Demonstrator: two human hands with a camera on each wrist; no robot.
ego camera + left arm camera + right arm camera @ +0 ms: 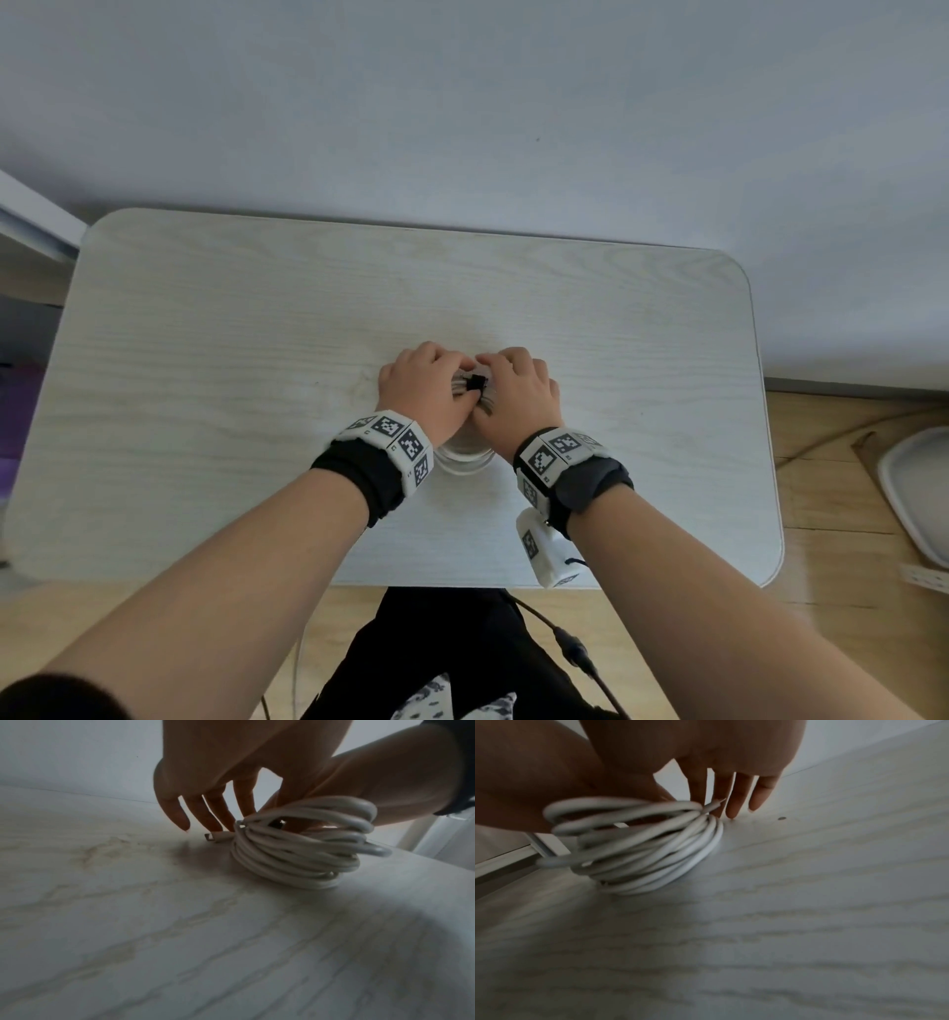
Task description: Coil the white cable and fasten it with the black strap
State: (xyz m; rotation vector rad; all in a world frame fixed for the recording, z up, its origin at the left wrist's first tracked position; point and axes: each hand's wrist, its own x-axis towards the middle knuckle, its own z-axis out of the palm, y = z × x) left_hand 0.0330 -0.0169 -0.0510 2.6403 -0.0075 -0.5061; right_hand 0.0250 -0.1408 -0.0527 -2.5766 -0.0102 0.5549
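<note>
The white cable (464,457) is wound into a coil of several loops that stands on the pale wood table (205,385). My left hand (426,385) and right hand (518,390) grip its far part from either side. The black strap (476,383) shows between them, around the bundled loops where my thumbs meet. In the left wrist view the coil (303,850) leans on the tabletop; a dark bit of strap (277,824) shows inside it and a connector (213,837) pokes out near my fingers (180,815). In the right wrist view the coil (641,845) sits below my right fingers (734,805).
The table's far edge meets a plain wall (462,103). A white rounded seat (919,493) and a white power strip (929,578) lie on the wooden floor to the right. A dark cord (575,652) runs beside my lap. A small dark dot (781,818) marks the tabletop.
</note>
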